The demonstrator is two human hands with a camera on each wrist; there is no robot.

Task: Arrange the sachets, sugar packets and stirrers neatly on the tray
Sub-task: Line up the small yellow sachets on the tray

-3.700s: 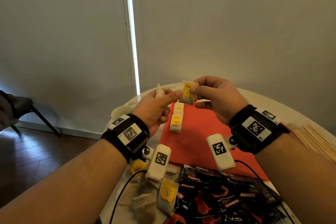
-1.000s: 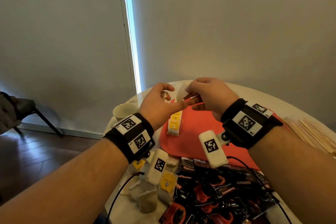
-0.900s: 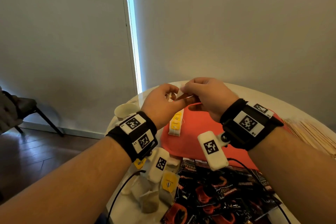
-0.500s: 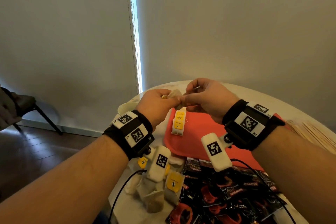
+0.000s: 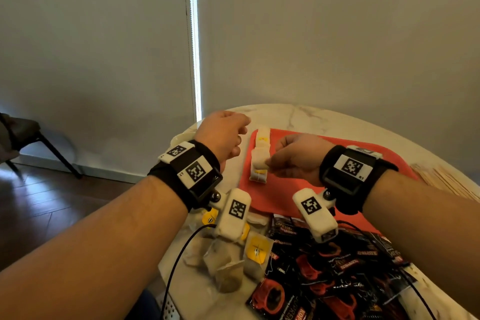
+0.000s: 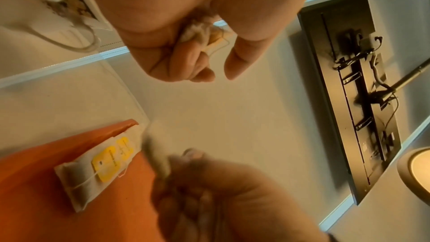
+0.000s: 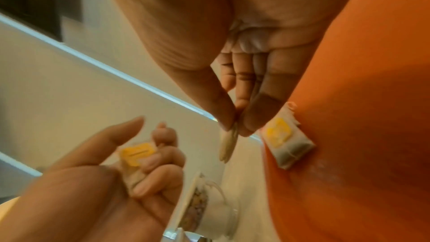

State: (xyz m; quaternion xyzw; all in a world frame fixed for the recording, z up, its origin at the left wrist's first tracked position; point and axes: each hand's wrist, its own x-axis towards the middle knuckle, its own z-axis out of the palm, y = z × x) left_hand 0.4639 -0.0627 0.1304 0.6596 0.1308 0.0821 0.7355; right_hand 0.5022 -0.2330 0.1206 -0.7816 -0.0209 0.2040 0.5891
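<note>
A red tray (image 5: 293, 195) lies on the marble table, with a short row of tea bags (image 5: 259, 174) with yellow tags along its left edge. My right hand (image 5: 270, 162) pinches one tea bag (image 7: 228, 144) between thumb and fingers, just above that row of tea bags (image 7: 286, 143). My left hand (image 5: 233, 143) hovers left of the tray's far corner. Its fingers are curled round another tea bag (image 7: 137, 155) with a yellow tag, which shows in the palm in the left wrist view (image 6: 202, 32). The index finger sticks out straight.
Loose tea bags (image 5: 233, 260) and a heap of black-and-red sachets (image 5: 324, 275) lie near the table's front edge. Wooden stirrers (image 5: 446, 179) lie right of the tray. A lidded white cup (image 7: 209, 203) stands left of the tray. A chair (image 5: 26, 135) stands at far left.
The hands were raised and touching over the tray, working on tea bags together. They have parted: the right has dropped to the row with one bag, the left has drawn back left.
</note>
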